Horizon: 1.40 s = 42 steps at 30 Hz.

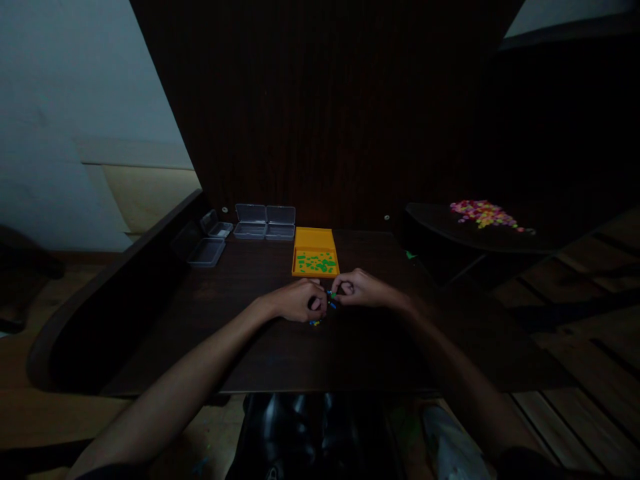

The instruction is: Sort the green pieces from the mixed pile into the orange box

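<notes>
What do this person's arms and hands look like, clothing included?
The left hand and right hand are ungloved, and both forearms are bare. Dark sleeves show at the picture's bottom edge. The light is too dim to make out small markings.

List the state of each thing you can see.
Left hand: curled
Right hand: pinching a green piece
Yellow case: open, green pieces inside
Back clear boxes: open, lids raised
Left clear boxes: open
Loose pieces: scattered by the hands
Multicoloured heap: loose, on the right

Dim light. Pale wall [65, 73] to the left; dark desk [265, 370], tall back panel [325, 100]; wooden slats [555, 420] lower right.
</notes>
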Each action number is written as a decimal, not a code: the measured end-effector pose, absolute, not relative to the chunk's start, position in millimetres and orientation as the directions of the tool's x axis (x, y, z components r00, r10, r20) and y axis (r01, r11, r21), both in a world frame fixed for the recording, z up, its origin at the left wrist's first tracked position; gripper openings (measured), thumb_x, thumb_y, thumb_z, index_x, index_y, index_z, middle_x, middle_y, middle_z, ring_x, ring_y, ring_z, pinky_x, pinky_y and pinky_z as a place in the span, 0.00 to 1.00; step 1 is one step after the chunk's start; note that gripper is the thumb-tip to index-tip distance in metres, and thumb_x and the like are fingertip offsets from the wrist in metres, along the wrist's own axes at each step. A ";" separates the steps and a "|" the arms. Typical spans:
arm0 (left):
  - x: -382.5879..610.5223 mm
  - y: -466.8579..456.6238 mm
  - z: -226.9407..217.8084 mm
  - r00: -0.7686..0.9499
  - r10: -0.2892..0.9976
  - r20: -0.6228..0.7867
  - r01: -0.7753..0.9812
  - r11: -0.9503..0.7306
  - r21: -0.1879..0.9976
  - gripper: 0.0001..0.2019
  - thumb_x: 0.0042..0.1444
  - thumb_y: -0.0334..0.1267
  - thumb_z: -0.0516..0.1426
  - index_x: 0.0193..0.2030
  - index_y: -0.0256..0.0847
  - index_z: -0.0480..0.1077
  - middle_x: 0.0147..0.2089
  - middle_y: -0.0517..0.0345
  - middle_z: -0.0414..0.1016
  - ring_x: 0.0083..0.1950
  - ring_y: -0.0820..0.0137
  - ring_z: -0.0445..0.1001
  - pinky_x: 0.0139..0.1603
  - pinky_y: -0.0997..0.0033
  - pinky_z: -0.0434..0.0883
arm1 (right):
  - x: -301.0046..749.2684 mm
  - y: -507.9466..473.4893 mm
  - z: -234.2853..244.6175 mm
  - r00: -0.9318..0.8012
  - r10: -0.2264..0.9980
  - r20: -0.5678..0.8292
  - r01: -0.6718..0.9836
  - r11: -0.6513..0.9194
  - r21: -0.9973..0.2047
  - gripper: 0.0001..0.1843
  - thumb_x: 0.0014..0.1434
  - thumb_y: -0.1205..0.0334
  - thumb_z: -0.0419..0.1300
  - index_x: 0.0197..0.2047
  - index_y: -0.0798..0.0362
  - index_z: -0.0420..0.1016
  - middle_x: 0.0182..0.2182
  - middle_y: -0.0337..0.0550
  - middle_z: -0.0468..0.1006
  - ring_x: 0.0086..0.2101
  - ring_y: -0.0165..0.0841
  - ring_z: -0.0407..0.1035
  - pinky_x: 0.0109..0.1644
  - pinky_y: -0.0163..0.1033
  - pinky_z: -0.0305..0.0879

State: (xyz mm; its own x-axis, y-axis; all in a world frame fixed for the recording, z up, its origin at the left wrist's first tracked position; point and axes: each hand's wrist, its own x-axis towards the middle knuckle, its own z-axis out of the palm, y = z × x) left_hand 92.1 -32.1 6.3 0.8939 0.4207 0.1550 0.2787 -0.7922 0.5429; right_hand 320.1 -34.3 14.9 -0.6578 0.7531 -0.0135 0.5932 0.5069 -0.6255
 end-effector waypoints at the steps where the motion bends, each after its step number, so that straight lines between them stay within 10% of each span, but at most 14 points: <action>1: 92.7 -32.3 6.4 0.893 0.422 0.154 0.281 -0.793 0.541 0.03 0.51 0.28 0.60 0.30 0.37 0.76 0.27 0.62 0.72 0.31 0.74 0.67 0.37 0.76 0.63 | 322.0 -32.0 14.2 -0.642 0.767 -0.003 0.583 0.486 -0.651 0.13 0.53 0.57 0.60 0.37 0.58 0.75 0.18 0.30 0.62 0.20 0.23 0.54 0.26 0.31 0.50; 26: 96.0 -34.4 8.2 0.888 0.430 0.163 0.323 -0.835 0.446 0.05 0.56 0.31 0.60 0.36 0.40 0.78 0.27 0.60 0.74 0.33 0.72 0.69 0.34 0.76 0.62 | 311.3 37.4 29.0 -0.496 0.849 -0.180 0.808 0.376 -0.454 0.06 0.44 0.65 0.60 0.27 0.58 0.76 0.19 0.34 0.69 0.22 0.25 0.58 0.26 0.32 0.49; 42: 96.1 -34.1 9.4 0.894 0.415 0.167 0.321 -0.855 0.407 0.05 0.57 0.31 0.60 0.37 0.40 0.78 0.28 0.60 0.75 0.33 0.71 0.69 0.35 0.75 0.62 | 320.4 13.9 15.6 -0.449 0.886 0.117 0.756 0.447 -0.479 0.16 0.56 0.57 0.58 0.39 0.59 0.80 0.19 0.35 0.67 0.22 0.26 0.58 0.29 0.32 0.51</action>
State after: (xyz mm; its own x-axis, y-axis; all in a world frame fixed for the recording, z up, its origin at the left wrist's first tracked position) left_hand 96.1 -34.1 9.4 0.8942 0.4154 0.1670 0.3212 -0.8550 0.4072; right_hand 320.4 13.9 15.6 -0.4491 0.8858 0.1170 0.7560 0.4465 -0.4786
